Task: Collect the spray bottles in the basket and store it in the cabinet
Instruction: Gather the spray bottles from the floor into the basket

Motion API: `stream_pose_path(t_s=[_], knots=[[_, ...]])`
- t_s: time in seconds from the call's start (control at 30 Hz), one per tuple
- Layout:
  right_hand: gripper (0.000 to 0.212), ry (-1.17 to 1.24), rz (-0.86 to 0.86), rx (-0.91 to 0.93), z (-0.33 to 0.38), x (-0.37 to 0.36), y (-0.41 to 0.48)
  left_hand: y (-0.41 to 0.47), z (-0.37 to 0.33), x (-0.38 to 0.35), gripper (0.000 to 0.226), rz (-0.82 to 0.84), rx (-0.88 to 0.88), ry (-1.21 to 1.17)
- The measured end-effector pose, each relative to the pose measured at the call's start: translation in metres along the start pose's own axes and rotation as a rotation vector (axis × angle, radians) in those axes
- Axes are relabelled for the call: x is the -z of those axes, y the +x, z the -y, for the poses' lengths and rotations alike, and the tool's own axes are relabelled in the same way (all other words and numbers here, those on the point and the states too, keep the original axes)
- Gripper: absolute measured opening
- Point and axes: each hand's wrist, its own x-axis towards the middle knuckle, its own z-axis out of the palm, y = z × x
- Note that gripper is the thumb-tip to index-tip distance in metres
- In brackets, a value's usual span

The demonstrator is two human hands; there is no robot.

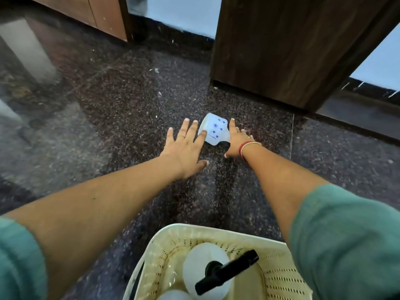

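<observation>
On the dark floor (129, 105) a pale, blue-dotted spray bottle (213, 129) lies tilted between the spread left hand (186, 146) and right hand (237, 140).

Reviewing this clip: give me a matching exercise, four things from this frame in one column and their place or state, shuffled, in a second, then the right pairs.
Things:
1. pale patterned bottle
2. white bottle with black sprayer
3. cream basket
4. right wrist

Places or states:
A. wears red and gold bangles
B. lies on the dark floor between the two open hands
C. stands at the bottom of the view, near the person
D. sits inside the basket

Pairs: 1-B, 2-D, 3-C, 4-A
</observation>
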Motion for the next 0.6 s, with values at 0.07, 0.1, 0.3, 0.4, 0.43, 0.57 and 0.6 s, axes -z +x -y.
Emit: stream_pose_path(t_s=[0.07, 0.1, 0.3, 0.4, 0.43, 0.57, 0.6], knots=[[0.116, 0.013, 0.046, -0.011, 0.001, -0.003, 0.002, 0.000, -0.001, -0.001, 0.082, 0.012, -0.010, 0.000], [0.115, 0.009, 0.063, -0.018, 0.002, -0.005, 0.004, 0.000, -0.001, -0.003, 0.082, 0.023, -0.016, 0.005], [0.072, -0.172, 0.059, -0.076, 0.008, -0.027, 0.008, 0.006, 0.000, -0.013, 0.085, 0.031, -0.011, -0.051], [0.054, -0.125, 0.060, -0.066, 0.001, -0.051, -0.004, 0.003, -0.004, -0.017, 0.084, 0.040, -0.027, -0.018], [0.051, -0.097, 0.032, -0.049, 0.000, -0.055, -0.009, 0.002, -0.005, -0.018, 0.084, 0.038, -0.037, -0.023], [0.041, -0.066, -0.099, 0.028, -0.001, -0.031, -0.037, -0.005, -0.015, -0.012, 0.092, 0.011, -0.027, -0.068], [0.038, -0.099, -0.148, 0.057, -0.002, -0.019, -0.046, -0.008, -0.018, -0.010, 0.095, -0.015, -0.017, -0.068]])
